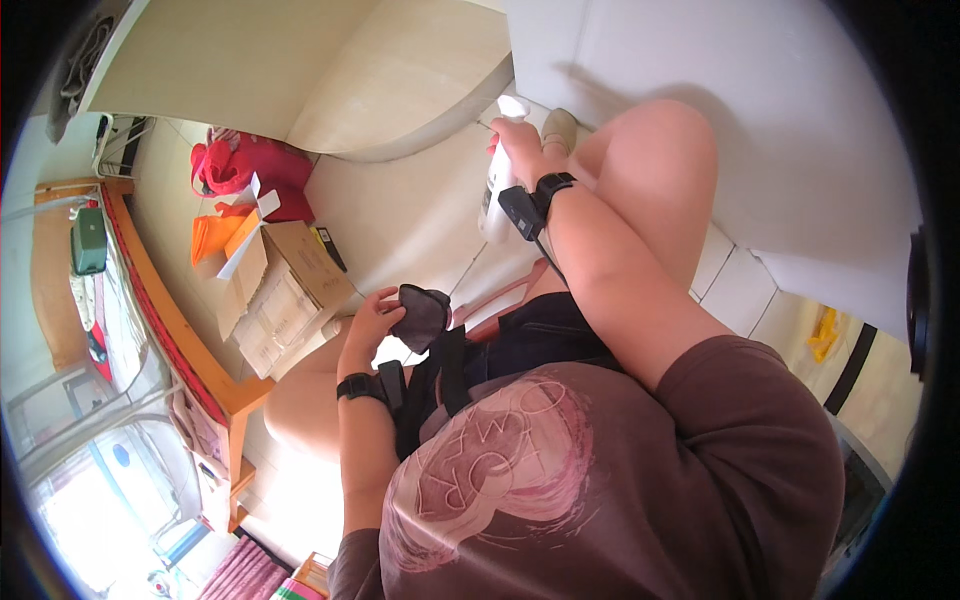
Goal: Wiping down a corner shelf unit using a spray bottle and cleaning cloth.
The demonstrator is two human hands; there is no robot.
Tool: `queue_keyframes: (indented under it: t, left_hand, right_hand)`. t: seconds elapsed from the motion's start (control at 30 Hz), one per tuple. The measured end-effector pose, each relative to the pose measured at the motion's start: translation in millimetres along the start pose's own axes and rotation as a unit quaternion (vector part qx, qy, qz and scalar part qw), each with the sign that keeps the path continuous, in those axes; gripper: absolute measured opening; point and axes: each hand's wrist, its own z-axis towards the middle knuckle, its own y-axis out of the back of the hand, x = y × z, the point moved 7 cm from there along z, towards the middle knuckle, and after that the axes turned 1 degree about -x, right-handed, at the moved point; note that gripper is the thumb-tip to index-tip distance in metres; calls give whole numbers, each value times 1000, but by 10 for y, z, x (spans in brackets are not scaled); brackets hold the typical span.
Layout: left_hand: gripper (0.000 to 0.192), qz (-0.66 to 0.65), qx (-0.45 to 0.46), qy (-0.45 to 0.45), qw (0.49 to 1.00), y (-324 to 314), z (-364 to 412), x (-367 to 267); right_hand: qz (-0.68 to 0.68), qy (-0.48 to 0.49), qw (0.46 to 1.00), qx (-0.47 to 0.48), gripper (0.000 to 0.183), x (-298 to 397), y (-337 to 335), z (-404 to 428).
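Observation:
My left hand (pixel 367 326) holds a folded dark grey cloth (pixel 421 319) by its edge, between thumb and fingers, above my lap. Farther out, my right hand (pixel 521 146) is wrapped around the upper part of a white plastic spray bottle (pixel 493 202). The bottle's white head shows above the fingers and its body hangs down over the tiled floor. A black strap with a small black box sits on each of my wrists. The cloth and the bottle are well apart from each other.
An opened cardboard box (pixel 289 300) stands on the floor at the left, beside an orange bag (pixel 217 236) and a red bag (pixel 277 176). A wooden bed frame (pixel 172 322) lies beyond. Pale furniture panels (pixel 697 112) rise ahead and to the right.

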Motion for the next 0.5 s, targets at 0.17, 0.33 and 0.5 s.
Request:
queue_keyframes:
  t: [0.17, 0.33, 0.5]
  left_hand:
    - [54, 8, 7, 1, 1000, -46, -25, -37]
    - [53, 12, -15, -27, 999, 59, 85, 131]
    - [51, 24, -37, -29, 999, 115, 42, 208]
  right_hand:
    - [0, -4, 1000, 4, 33, 12, 28, -34]
    - [-106, 69, 990, 69, 32, 73, -117, -123]
    - [-368, 88, 919, 111, 35, -57, -350, -306]
